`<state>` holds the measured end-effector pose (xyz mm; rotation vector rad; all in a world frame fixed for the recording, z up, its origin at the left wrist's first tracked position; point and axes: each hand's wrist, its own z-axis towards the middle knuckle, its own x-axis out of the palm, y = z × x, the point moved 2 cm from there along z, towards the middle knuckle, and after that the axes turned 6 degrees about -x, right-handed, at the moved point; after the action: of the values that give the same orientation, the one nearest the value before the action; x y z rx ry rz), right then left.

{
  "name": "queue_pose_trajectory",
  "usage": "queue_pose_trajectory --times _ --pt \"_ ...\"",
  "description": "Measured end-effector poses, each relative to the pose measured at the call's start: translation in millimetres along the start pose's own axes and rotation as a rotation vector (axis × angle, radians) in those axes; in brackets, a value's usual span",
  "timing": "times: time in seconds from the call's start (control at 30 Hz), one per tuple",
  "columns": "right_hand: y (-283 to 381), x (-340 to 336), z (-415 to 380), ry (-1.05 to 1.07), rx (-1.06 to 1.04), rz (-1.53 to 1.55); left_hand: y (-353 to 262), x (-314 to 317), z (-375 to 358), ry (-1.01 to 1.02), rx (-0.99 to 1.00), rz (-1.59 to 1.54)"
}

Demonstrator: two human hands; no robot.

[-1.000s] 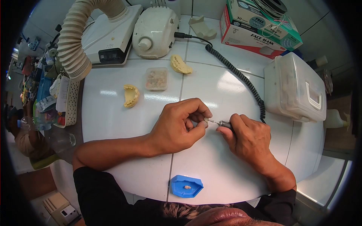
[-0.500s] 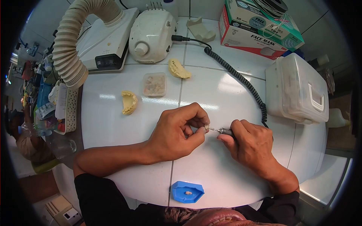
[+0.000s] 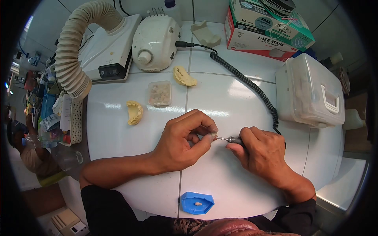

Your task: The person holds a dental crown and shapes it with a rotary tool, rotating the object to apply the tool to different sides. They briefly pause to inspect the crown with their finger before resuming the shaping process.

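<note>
My left hand pinches a small pale piece between thumb and fingertips. From the right, my right hand is wrapped round a dark rotary handpiece, whose thin metal bit points left and reaches the piece or stops very close to it. A blue tray near the front edge holds a small pinkish piece. Beyond my left hand lie a clear box of small pieces and two yellowish dental casts.
A white control unit feeds a coiled black cord. At the back left are a ribbed hose and its white machine. Mask boxes and a lidded plastic case stand right; another person is far left.
The view has shifted slightly, so the table objects appear a little displaced. Both hands keep their grips, with the bit still at the small piece.
</note>
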<state>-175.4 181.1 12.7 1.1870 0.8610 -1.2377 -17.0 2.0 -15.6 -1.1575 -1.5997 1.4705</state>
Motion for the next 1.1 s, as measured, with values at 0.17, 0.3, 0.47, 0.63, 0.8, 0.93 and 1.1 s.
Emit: queue_pose_trajectory --times 0.17,0.3,0.47,0.63,0.8,0.93,1.1 --pt "-0.2 -1.6 0.8 -0.005 -0.003 0.000 0.9 -1.4 0.2 0.014 -0.020 -0.036" --pt "0.2 -0.6 0.2 0.004 0.012 0.009 -0.6 -2.0 1.0 0.031 -0.039 -0.023" --pt "0.1 -1.2 1.4 0.006 0.014 0.015 -1.5 -2.5 0.9 0.021 -0.037 -0.013" --pt "0.6 -1.7 1.3 0.014 0.016 0.001 -3.6 -1.1 1.1 0.016 -0.058 -0.070" --pt "1.0 -1.8 2.0 0.018 0.017 -0.007 -1.2 -1.9 1.0 0.020 -0.061 -0.065" --pt "0.7 -1.4 1.8 0.018 0.020 -0.006 -2.1 -2.5 1.5 0.014 -0.064 -0.059" --pt "1.2 -2.4 2.5 0.033 0.028 -0.001 -0.4 -2.4 1.7 0.020 -0.052 -0.066"
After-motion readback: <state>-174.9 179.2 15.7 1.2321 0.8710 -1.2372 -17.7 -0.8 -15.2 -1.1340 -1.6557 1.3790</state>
